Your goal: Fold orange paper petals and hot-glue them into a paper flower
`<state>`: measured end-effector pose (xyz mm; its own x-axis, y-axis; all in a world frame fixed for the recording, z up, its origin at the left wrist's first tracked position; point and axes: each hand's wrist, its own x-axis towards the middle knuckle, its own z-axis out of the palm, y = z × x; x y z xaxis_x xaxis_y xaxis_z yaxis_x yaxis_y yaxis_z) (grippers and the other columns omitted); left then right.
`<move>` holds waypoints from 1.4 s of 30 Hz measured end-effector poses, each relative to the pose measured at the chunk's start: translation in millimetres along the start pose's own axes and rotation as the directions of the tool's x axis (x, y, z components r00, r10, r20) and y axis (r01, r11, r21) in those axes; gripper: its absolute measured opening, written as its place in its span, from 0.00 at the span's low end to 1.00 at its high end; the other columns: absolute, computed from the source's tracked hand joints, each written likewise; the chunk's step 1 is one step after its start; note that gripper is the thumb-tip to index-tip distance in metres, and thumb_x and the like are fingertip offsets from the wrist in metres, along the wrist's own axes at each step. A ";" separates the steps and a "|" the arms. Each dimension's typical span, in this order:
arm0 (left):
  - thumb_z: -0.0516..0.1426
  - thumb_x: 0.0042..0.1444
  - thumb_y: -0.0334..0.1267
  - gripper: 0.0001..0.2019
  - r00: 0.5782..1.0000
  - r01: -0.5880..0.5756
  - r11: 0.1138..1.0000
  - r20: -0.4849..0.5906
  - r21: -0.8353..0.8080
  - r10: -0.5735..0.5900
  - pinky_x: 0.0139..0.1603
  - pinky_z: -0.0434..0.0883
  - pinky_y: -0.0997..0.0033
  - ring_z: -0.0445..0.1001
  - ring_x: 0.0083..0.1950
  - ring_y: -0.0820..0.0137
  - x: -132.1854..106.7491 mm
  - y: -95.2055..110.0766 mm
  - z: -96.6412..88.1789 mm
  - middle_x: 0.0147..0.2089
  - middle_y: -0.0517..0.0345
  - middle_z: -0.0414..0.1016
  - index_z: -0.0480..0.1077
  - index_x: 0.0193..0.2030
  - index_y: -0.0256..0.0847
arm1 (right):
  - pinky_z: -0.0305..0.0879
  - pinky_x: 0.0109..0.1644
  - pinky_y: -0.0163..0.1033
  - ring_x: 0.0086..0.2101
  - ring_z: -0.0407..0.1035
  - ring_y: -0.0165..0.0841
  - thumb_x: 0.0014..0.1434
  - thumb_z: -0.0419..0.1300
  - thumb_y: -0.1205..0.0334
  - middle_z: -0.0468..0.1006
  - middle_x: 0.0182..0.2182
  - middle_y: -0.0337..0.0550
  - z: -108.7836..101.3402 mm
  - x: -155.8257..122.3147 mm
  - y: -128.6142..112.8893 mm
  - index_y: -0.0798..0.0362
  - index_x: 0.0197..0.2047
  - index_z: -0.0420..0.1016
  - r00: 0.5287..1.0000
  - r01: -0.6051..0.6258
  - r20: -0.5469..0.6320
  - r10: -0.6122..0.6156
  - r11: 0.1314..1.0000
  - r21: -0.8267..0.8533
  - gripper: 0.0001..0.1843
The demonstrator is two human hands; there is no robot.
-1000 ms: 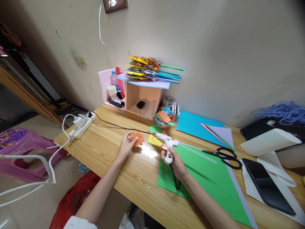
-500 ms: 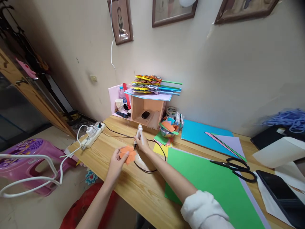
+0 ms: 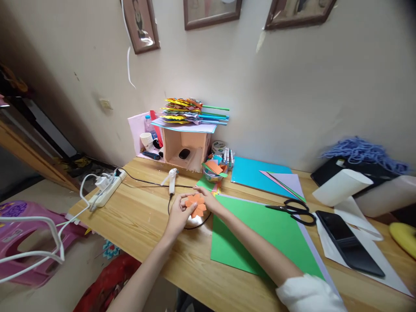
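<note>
An orange paper flower (image 3: pixel 196 206) with pointed petals is held above the table, between my two hands. My left hand (image 3: pixel 178 215) pinches it from the left, the thumb lying on its front. Curled against the flower's right edge is my right hand (image 3: pixel 209 201); its fingertips are partly hidden behind the petals. A white glue gun (image 3: pixel 172 184) stands on the table just beyond my left hand, its black cord (image 3: pixel 143 183) looping round beneath the flower.
Green sheets (image 3: pixel 250 234) lie to the right, with black scissors (image 3: pixel 294 210) on them and a phone (image 3: pixel 349 242) beside them. A bowl of paper scraps (image 3: pixel 214 173) and an open box (image 3: pixel 165 149) topped with paper flowers stand behind. A power strip (image 3: pixel 108 190) sits at the left edge.
My right hand has let go of the glue gun, which now stands on the table, and has come to the flower. The view has turned to the right.
</note>
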<state>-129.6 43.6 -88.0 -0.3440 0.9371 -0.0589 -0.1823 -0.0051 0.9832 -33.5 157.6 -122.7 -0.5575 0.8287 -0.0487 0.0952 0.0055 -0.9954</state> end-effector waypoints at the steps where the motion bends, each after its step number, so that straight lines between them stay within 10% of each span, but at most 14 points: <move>1: 0.65 0.40 0.43 0.26 1.000 0.010 1.000 0.021 -0.001 -0.010 0.35 0.73 0.69 0.77 0.34 0.65 4.0 -4.1 10.0 0.34 0.51 0.78 0.60 0.43 0.36 | 0.68 0.31 0.36 0.29 0.69 0.28 0.60 0.54 0.57 0.73 0.37 0.45 -22.5 -10.9 2.2 0.56 0.43 0.69 0.999 -0.042 -0.009 0.042 0.999 0.025 0.12; 7: 0.65 0.39 0.42 0.26 0.975 0.053 0.999 0.218 0.004 -0.052 0.31 0.73 0.69 0.77 0.32 0.65 22.1 -27.6 87.3 0.34 0.52 0.78 0.59 0.43 0.39 | 0.59 0.21 0.31 0.20 0.64 0.24 0.55 0.53 0.44 0.73 0.31 0.43 -125.8 -85.7 9.0 0.54 0.40 0.67 0.986 -0.159 -0.020 0.166 0.969 0.187 0.21; 15: 0.65 0.39 0.41 0.24 0.950 -0.051 0.980 0.311 0.193 -0.012 0.23 0.66 0.78 0.70 0.23 0.75 24.0 -38.1 150.7 0.25 0.63 0.71 0.64 0.43 0.37 | 0.58 0.25 0.30 0.22 0.64 0.25 0.51 0.60 0.47 0.72 0.24 0.39 -163.3 -134.8 6.4 0.58 0.34 0.71 0.995 -0.095 -0.001 0.096 0.992 0.086 0.20; 42: 0.66 0.37 0.44 0.22 0.893 0.144 0.984 0.414 0.105 -0.175 0.42 0.70 0.67 0.75 0.39 0.64 22.9 -62.8 146.5 0.39 0.49 0.77 0.68 0.38 0.35 | 0.51 0.22 0.30 0.18 0.58 0.24 0.47 0.62 0.44 0.69 0.19 0.35 -170.7 -136.8 31.6 0.56 0.25 0.65 0.995 -0.052 -0.079 0.061 0.993 0.103 0.21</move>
<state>8.9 116.5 -125.9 0.1056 0.9825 -0.1533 -0.1324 0.1667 0.9771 186.6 140.0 -133.6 -0.4839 0.8691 -0.1023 0.0389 -0.0954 -0.9947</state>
